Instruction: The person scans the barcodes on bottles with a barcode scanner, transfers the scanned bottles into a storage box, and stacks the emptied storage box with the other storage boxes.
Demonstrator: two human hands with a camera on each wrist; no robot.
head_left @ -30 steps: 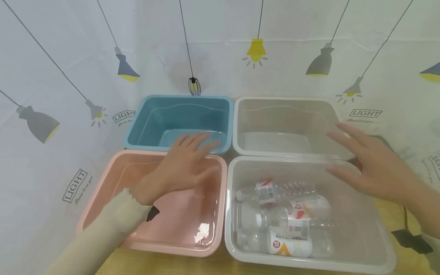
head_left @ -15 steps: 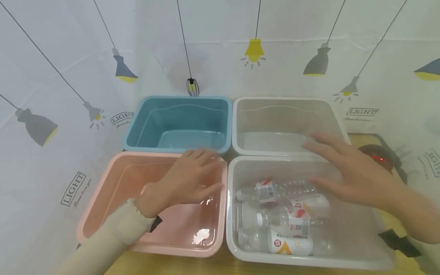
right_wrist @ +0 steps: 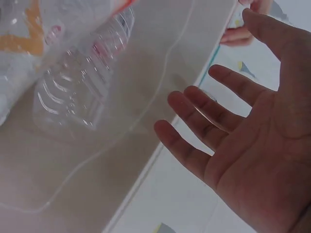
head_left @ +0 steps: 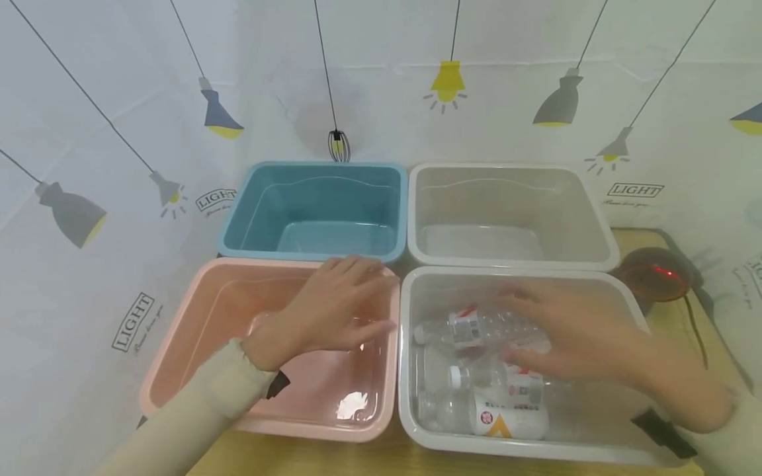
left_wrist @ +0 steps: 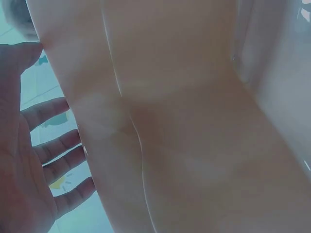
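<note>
My left hand (head_left: 330,307) is over the right side of the pink basin (head_left: 172,337), its fingertips right at the rim. The left wrist view shows the left hand (left_wrist: 29,150) with fingers spread beside the basin's edge and nothing in its palm. Above the front white basin (head_left: 407,370) hovers my right hand (head_left: 586,330), slightly blurred, fingers extended. In that basin lie several clear plastic bottles (head_left: 510,420) with white labels; the hand partly hides some of them. In the right wrist view, the right hand (right_wrist: 262,131) holds nothing, and a ridged bottle (right_wrist: 73,92) lies below it.
A blue basin (head_left: 312,173) and a second white basin (head_left: 506,170) stand side by side at the back. To the right, a dark red round object (head_left: 657,274) with a lit red mark and a cord rests on the wooden table (head_left: 708,350). A lamp-patterned sheet (head_left: 381,86) hangs behind.
My right hand has moved left and down, from the right edge of the white basins to over the bottles. My left hand has shifted right to the pink basin's rim.
</note>
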